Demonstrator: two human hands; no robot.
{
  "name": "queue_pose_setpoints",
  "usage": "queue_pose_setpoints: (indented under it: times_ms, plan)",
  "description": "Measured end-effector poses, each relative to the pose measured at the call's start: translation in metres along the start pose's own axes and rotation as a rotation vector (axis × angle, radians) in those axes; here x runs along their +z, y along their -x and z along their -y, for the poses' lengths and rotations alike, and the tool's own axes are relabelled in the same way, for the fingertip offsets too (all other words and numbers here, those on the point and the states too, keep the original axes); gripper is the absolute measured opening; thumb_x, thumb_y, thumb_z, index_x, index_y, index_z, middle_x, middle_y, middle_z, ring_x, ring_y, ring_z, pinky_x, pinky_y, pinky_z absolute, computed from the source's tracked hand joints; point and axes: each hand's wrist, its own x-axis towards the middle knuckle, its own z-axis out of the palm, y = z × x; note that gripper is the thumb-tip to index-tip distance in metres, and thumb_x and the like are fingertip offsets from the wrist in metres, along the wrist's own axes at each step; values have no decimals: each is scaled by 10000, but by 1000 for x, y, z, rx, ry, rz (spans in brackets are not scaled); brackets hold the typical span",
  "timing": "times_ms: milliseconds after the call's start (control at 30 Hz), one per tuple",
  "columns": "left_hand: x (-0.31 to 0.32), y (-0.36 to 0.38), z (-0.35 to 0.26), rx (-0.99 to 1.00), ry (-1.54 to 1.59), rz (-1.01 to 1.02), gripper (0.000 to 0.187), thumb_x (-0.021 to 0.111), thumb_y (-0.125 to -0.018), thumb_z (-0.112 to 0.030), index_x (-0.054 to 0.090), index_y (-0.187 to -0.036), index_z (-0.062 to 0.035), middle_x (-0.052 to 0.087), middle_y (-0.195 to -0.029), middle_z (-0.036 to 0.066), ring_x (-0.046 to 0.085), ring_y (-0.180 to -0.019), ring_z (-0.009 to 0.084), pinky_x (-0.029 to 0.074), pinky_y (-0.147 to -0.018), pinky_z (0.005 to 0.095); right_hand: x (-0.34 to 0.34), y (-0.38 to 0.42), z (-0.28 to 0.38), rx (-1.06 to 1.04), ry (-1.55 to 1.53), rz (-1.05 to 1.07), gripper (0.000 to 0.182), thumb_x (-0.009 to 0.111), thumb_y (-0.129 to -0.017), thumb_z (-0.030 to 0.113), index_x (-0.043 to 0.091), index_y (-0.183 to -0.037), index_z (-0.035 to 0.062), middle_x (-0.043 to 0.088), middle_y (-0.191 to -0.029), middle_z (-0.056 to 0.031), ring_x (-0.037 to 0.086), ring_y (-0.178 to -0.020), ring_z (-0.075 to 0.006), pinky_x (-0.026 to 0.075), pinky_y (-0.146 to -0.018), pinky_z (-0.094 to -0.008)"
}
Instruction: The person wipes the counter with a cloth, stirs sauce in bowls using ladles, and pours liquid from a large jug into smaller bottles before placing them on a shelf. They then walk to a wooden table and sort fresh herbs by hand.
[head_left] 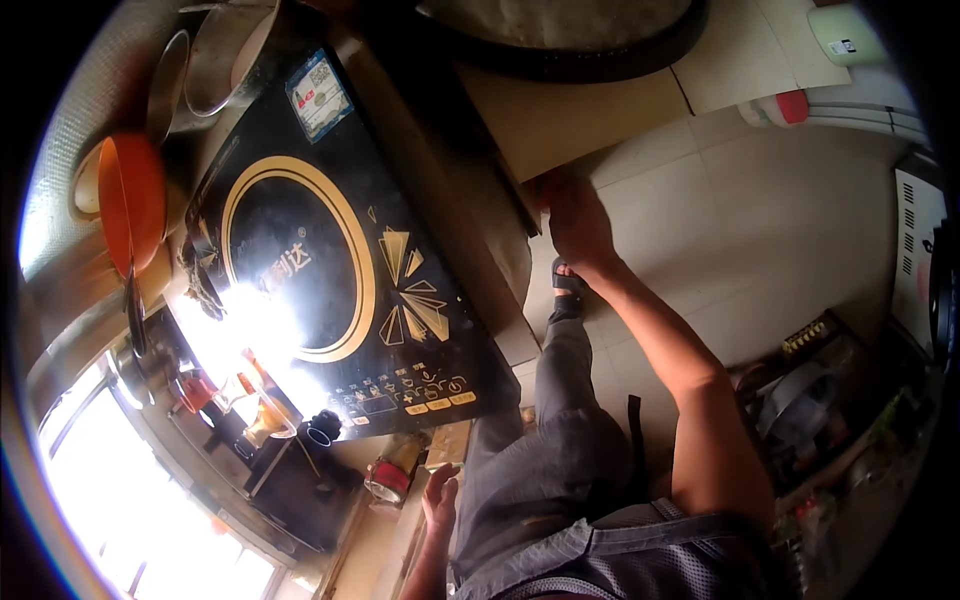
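Observation:
My right hand (582,225) reaches forward, low beside the corner of a beige panel (560,125). Its fingers are in dark shadow there, so whether they grip anything is hidden. My left hand (440,497) hangs low by my thigh with its fingers loosely bent, and no object shows in it. It is nearest to a cardboard-coloured box (449,445) and a red and metal cylinder (388,480). Ahead of it lies a black induction cooker (410,300) with a gold ring and bright glare on its surface.
Metal pots (225,60) and an orange bowl (132,200) stand left of the cooker. A large round dark-rimmed pan (580,70) is at the top. Tiled floor (760,210) stretches right, towards a white appliance (917,250) and a cluttered rack (800,410).

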Motion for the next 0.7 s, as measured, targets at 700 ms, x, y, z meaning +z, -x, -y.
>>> queue_pose_setpoints:
  times_ms: [700]
  plan:
    - [-4, 2, 27, -65, 136, -42, 447, 610, -925, -251, 544, -1266, 31, 652, -1144, 132, 583, -1089, 197, 428, -975, 329, 170, 35, -106, -496, 534, 105, 301, 590, -701, 74, 604, -972, -57, 631, -826, -251, 642, -688, -361, 498, -558, -428]
